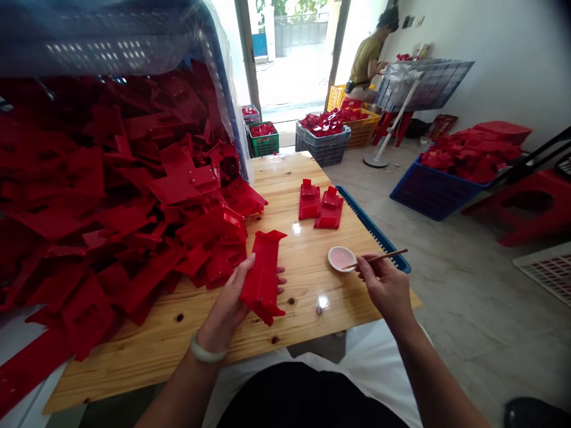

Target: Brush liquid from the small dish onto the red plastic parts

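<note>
My left hand [236, 285] is closed around a red plastic part [263, 270], held tilted above the front of the wooden table [303, 315]. Between the fingers of my right hand [386, 285] is a thin brown stick [390, 255]. Its tip reaches into a small white dish [332, 250] with pinkish-looking contents. Farther back on the tabletop lie two red assembled parts [308, 202], side by side. A large heap of red plastic parts [156, 196] spills out of a tipped blue crate [229, 83] on the left.
A blue tray's edge [370, 223] runs along the table's right side. On the floor stand a blue crate [435, 190], a grey crate [323, 150] and a green crate [264, 144], all with red parts. Another person [368, 59] works at a raised crate [426, 86] near the doorway.
</note>
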A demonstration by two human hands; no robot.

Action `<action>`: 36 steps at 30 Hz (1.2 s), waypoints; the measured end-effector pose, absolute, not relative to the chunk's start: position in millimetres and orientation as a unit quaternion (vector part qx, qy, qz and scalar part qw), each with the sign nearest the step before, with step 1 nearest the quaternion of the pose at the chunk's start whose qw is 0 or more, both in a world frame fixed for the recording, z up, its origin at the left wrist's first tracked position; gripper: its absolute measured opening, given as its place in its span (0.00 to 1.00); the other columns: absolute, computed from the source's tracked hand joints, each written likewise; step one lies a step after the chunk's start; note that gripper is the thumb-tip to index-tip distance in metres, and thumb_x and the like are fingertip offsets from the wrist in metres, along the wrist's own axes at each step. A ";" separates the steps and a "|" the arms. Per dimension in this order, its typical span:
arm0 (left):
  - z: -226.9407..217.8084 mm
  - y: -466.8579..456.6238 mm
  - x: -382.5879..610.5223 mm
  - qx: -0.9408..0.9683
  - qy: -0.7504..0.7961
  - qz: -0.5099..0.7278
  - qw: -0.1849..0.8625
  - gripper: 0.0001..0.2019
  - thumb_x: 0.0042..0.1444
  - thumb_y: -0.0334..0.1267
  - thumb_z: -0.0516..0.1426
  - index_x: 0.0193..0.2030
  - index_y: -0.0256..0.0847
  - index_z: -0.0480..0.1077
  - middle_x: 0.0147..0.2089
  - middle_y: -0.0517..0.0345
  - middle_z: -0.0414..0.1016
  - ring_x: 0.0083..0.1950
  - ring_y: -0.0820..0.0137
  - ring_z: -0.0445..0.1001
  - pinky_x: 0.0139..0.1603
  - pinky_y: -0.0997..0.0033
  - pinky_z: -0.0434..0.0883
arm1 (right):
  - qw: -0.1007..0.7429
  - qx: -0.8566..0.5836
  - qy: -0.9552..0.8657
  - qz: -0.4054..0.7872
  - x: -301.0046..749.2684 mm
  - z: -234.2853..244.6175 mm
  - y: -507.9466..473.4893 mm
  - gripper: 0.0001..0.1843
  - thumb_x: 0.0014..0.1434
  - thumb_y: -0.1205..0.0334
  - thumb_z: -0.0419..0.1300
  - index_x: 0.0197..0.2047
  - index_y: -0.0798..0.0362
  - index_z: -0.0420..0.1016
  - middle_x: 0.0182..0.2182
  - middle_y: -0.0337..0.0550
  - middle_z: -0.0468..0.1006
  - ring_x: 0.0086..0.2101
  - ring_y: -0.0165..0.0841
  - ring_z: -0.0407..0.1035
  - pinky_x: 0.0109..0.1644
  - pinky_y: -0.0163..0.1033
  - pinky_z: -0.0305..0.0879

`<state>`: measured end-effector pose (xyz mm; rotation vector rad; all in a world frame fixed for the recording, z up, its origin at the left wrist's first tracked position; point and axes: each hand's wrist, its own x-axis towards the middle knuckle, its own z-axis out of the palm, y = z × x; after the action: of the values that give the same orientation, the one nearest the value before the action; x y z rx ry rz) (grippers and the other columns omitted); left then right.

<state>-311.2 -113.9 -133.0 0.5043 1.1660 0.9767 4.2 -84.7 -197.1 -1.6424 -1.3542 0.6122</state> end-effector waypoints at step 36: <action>-119.2 -152.8 -276.5 0.360 0.426 0.480 0.677 0.26 0.69 0.60 0.65 0.62 0.42 0.82 0.58 0.45 0.87 0.48 0.62 0.84 0.45 0.70 0.79 | 0.499 -0.445 -0.673 0.315 -63.0 -96.8 -149.8 0.07 0.76 0.63 0.65 0.52 0.45 0.84 0.41 0.43 0.88 0.36 0.36 0.84 0.41 0.39 0.85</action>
<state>-276.5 -152.8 -119.2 0.8085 0.9585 1.0790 -63.0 -149.8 -96.8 -1.0767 -1.6289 0.7632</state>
